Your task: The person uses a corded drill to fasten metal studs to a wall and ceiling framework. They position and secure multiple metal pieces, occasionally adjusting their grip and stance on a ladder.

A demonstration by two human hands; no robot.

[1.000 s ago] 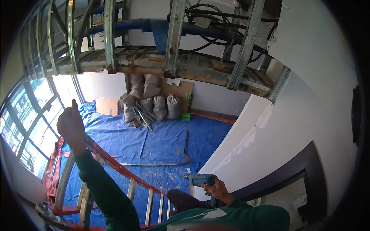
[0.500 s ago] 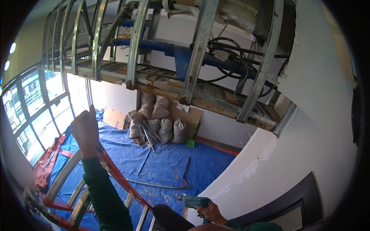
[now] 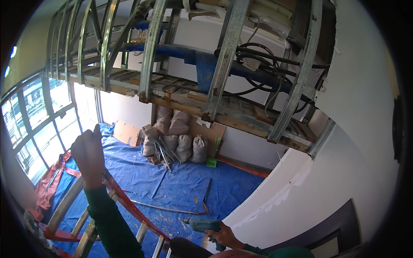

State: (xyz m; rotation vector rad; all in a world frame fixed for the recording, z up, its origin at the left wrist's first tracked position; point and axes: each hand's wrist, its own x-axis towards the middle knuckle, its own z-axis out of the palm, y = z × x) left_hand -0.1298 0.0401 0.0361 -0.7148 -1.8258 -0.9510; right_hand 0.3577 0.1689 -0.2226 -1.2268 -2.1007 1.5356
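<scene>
My right hand (image 3: 226, 236) is wrapped around the handle of a teal power drill (image 3: 204, 224). The drill's chuck points left, low in the view. On the left side my left hand (image 3: 88, 158) is raised in front of the window, above the ladder. Its fingers are curled in and one digit sticks up; whether something small sits in them is hidden. Below that arm, a stepladder (image 3: 127, 202) with orange rails and pale metal steps stands close to me. My dark knee shows between the ladder and the drill.
Overhead runs an opened bulkhead frame of metal studs (image 3: 226, 60), with a blue pipe (image 3: 172, 51) and loose black cables (image 3: 269, 58). A blue tarp (image 3: 172, 185) covers the floor. Filled sacks (image 3: 184, 147) stand against the far wall, beside metal offcuts. A white wall (image 3: 357, 163) rises at right.
My left hand has come down slightly and to the left, fingers still curled. The drill in my right hand has moved left. The overhead frame has shifted slightly right in view.
</scene>
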